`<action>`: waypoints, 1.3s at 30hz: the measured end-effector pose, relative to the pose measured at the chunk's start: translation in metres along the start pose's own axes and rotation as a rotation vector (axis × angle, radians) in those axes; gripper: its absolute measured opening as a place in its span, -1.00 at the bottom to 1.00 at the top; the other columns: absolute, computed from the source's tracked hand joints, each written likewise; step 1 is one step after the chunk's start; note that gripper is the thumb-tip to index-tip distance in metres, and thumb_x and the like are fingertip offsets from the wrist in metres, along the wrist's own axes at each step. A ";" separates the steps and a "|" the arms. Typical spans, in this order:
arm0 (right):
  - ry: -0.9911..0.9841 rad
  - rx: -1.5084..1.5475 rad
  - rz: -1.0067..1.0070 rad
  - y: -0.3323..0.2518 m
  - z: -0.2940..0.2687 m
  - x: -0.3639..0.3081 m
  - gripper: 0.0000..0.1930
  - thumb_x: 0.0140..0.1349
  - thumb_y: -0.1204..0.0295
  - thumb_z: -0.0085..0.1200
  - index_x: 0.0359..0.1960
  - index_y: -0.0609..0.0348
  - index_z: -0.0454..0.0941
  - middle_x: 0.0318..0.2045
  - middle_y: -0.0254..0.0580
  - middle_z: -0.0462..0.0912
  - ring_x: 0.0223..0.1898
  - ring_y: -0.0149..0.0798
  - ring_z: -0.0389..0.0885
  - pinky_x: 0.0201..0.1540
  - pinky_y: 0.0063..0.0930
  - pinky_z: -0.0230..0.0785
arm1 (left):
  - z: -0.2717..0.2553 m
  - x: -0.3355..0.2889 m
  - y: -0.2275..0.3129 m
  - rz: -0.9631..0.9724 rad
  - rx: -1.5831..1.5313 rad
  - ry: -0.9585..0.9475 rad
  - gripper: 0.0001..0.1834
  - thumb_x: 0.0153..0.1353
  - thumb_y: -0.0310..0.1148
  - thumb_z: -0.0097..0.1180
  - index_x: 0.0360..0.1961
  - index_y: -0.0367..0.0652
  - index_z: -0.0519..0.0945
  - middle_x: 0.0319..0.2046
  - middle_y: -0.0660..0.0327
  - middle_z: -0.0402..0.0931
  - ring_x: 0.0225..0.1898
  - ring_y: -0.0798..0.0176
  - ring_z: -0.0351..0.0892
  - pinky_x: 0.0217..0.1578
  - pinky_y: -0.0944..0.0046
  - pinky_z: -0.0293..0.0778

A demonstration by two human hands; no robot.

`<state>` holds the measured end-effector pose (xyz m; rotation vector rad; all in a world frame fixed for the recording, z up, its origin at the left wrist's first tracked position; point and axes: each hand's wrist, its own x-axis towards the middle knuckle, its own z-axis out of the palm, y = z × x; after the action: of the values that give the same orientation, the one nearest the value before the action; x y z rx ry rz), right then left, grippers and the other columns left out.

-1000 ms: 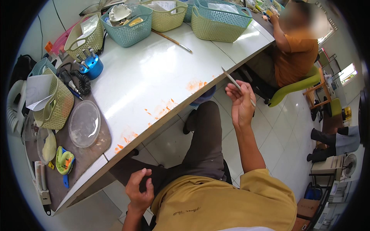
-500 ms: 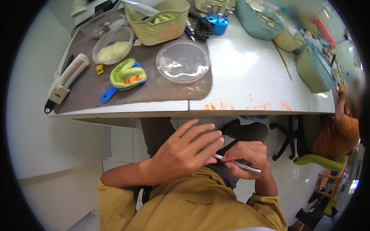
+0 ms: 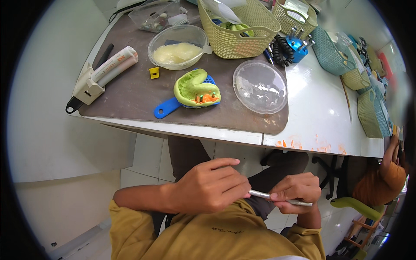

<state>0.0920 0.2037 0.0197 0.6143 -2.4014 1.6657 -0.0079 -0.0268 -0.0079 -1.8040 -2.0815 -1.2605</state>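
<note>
Hiding tool tip (image 3: 260, 194): left hand (image 3: 208, 188)

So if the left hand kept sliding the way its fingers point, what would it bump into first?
Most likely the right hand: the left hand points right along the thin metal tool that both hold, with only a short gap between them.

Blue tray (image 3: 167, 109), green-orange putty (image 3: 196, 89), silver tool (image 3: 277, 198).

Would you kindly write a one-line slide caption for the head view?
Both hands, left hand and right hand, grip a slim metal tool in the lap, below a blue impression tray.
</note>
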 end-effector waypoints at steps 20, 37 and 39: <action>0.033 -1.136 0.146 0.015 -0.108 0.075 -0.54 0.04 0.77 0.09 0.01 0.13 0.57 -0.16 -0.12 0.60 -0.24 -0.09 0.64 -0.18 -0.25 0.54 | -0.217 -0.020 -0.087 -0.580 0.951 -0.079 -0.46 0.25 -0.41 0.09 0.28 -0.06 0.37 0.11 0.06 0.50 0.11 -0.03 0.46 0.29 0.02 0.20; 0.150 -0.530 -0.527 -0.024 0.010 0.014 -0.82 0.15 0.42 0.21 -0.22 0.17 0.64 -0.35 -0.09 0.70 -0.41 -0.17 0.72 -0.43 -0.42 0.64 | -0.266 -0.057 0.042 -0.800 0.535 0.343 -0.24 0.21 -0.05 0.18 0.28 -0.35 0.30 -0.09 -0.02 0.55 -0.12 0.20 0.60 0.01 0.18 0.46; 0.147 -0.489 -0.554 -0.017 0.043 0.021 -0.67 0.08 0.41 0.26 -0.08 0.18 0.63 -0.18 0.00 0.68 -0.20 -0.06 0.70 -0.27 -0.33 0.65 | -0.239 -0.048 0.048 -0.745 0.185 0.352 -0.22 0.19 -0.01 0.19 0.24 -0.39 0.28 -0.26 0.05 0.54 -0.32 0.30 0.60 -0.23 0.31 0.53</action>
<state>0.0847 0.1542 0.0259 0.9142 -2.1384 0.8363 -0.0529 -0.2183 0.1439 -0.6568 -2.6109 -1.3202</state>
